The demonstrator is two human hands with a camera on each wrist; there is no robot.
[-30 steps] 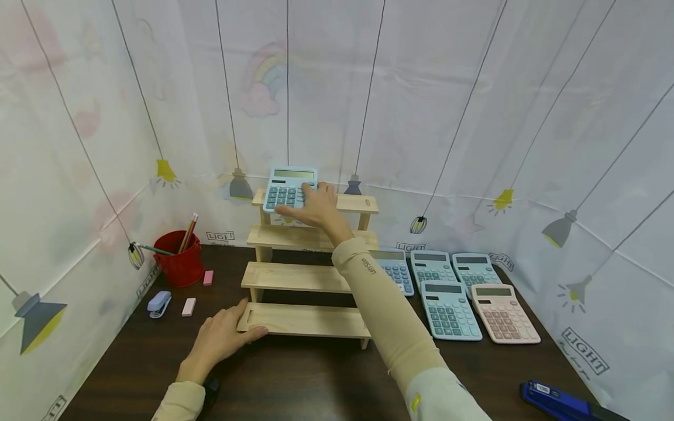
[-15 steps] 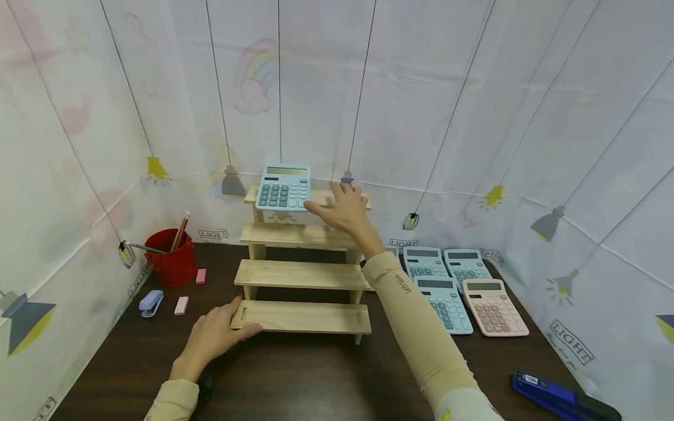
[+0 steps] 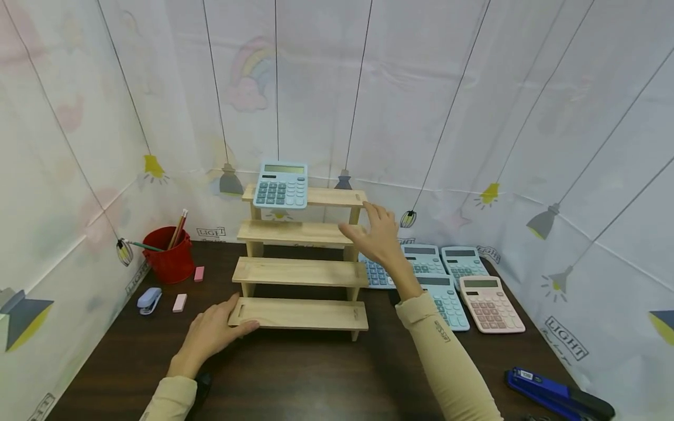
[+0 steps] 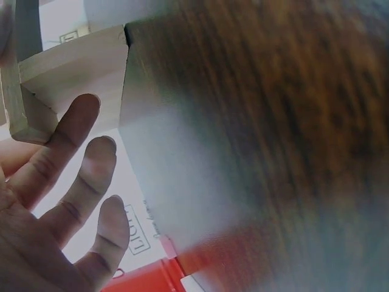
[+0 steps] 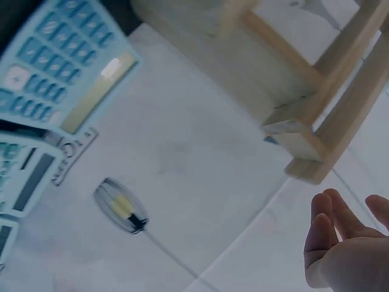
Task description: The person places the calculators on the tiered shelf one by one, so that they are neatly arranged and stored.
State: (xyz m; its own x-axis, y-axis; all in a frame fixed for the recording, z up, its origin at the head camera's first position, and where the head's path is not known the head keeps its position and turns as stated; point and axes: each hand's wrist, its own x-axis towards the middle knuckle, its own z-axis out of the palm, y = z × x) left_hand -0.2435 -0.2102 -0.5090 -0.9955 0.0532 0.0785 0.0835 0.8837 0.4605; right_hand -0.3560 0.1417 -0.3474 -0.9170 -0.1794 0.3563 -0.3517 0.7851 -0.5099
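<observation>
A wooden stepped display stand (image 3: 300,272) has several shelves rising toward the back. At the left end of its lowest shelf, my left hand (image 3: 207,334) grips the board between thumb and index finger; the left wrist view shows the other fingers (image 4: 100,164) spread free of it. On the top shelf, toward its left, a light blue calculator (image 3: 281,185) leans back with its screen uppermost. My right hand (image 3: 380,237) holds nothing, its fingers apart, beside the stand's right side near the upper shelves. The right wrist view shows its fingers (image 5: 340,213) close to a shelf end.
Several blue calculators (image 3: 463,261) and a pink one (image 3: 492,304) lie right of the stand. A blue stapler (image 3: 555,393) is at the front right. On the left are a red bucket (image 3: 171,261) with pencils, a small stapler (image 3: 150,300) and two erasers (image 3: 179,303).
My right hand has let go of the blue calculator on the top shelf and moved right and down, away from it. The left hand has stayed at the lowest shelf.
</observation>
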